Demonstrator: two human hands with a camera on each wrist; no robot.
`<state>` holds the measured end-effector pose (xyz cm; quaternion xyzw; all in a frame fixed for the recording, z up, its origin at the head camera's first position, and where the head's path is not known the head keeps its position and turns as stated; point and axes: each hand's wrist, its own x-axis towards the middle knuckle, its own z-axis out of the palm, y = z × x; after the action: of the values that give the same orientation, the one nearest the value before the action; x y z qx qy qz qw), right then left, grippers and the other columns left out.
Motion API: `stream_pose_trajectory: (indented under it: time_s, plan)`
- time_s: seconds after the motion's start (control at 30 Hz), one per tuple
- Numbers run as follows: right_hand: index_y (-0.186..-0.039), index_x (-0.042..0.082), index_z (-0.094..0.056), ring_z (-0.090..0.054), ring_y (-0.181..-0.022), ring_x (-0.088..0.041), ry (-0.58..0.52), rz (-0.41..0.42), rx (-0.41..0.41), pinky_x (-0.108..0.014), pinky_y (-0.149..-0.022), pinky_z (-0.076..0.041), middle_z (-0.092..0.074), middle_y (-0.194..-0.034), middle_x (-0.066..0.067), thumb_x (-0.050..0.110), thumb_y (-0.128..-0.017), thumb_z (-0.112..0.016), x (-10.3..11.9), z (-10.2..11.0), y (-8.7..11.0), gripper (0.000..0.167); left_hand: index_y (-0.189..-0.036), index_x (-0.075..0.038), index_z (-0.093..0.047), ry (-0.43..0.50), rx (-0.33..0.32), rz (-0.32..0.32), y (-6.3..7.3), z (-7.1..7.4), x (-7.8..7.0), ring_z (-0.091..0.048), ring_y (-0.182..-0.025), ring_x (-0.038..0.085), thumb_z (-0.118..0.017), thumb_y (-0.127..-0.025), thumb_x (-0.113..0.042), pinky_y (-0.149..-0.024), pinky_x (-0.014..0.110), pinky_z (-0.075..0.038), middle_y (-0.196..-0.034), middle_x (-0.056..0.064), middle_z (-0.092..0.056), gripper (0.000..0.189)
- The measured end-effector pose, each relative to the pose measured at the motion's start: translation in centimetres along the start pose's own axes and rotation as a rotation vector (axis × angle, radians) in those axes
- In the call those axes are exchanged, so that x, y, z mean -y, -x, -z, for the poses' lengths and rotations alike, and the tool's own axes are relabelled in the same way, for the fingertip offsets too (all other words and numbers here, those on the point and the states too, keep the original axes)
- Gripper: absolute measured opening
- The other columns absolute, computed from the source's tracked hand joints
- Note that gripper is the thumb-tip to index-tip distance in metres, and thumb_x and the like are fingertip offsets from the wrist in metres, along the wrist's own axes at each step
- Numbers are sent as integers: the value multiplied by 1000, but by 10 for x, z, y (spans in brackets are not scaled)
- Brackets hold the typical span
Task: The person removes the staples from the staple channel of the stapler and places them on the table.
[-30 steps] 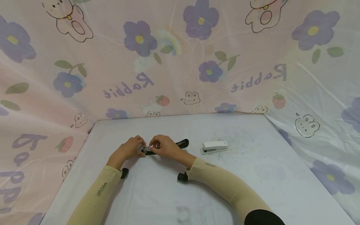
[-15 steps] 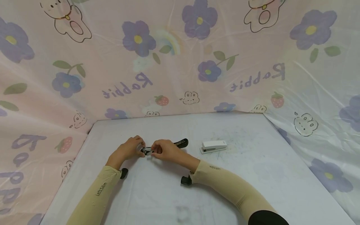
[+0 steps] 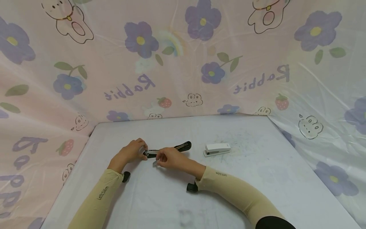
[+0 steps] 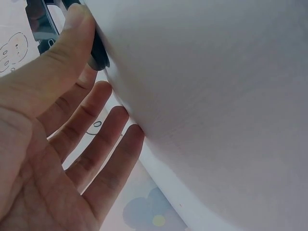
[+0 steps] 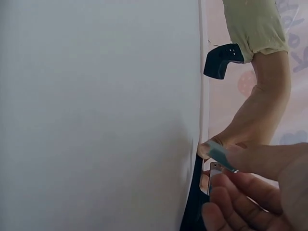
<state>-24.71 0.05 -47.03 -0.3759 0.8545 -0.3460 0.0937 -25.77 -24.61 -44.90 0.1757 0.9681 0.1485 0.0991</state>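
Observation:
A black stapler point(image 3: 151, 154) lies on the table, opened out flat, its top arm stretching off to the right. My left hand point(image 3: 132, 150) pinches its left end; in the left wrist view the thumb presses on the dark base point(image 4: 100, 50) while the other fingers spread loosely. Just in front of the stapler, my right hand point(image 3: 171, 158) pinches a short silver strip of staples point(image 3: 155, 163) between thumb and fingers. The right wrist view shows that strip of staples point(image 5: 220, 156) sticking out past the thumb, with the stapler behind it. The right hand hides the stapler's middle.
To the right of the hands stands a white stapler point(image 3: 217, 149). A white cloth covers the table point(image 3: 160, 197), and a patterned curtain point(image 3: 177, 73) rises behind its back edge. Both wrists carry small black cameras.
My right hand has drawn back from the stapler, toward me and slightly right, with the staple strip in its fingers. More of the stapler's channel shows. The left hand keeps its place.

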Motion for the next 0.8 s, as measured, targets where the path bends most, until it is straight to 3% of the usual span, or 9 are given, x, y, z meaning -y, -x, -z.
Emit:
stream_pose_trajectory:
  time_s: [0.37, 0.8]
  plan:
    - [-100, 12, -74, -58, -75, 0, 15, -7, 43, -17, -69, -50, -67, -84, 8, 13, -97, -82, 1, -1, 6, 9, -115, -8, -70, -2, -2, 7, 1, 0, -1, -55, -129, 46, -91, -88, -24, -99, 66, -54, -137, 16, -60, 38]
    - [-103, 15, -73, -57, -74, -1, 172, -48, 96, -17, -68, -49, -64, -81, 10, 17, -96, -83, 1, -2, 8, 12, -115, -9, -70, 3, -10, 6, 2, 0, -2, -55, -129, 45, -91, -89, -24, -98, 66, -54, -137, 16, -60, 37]
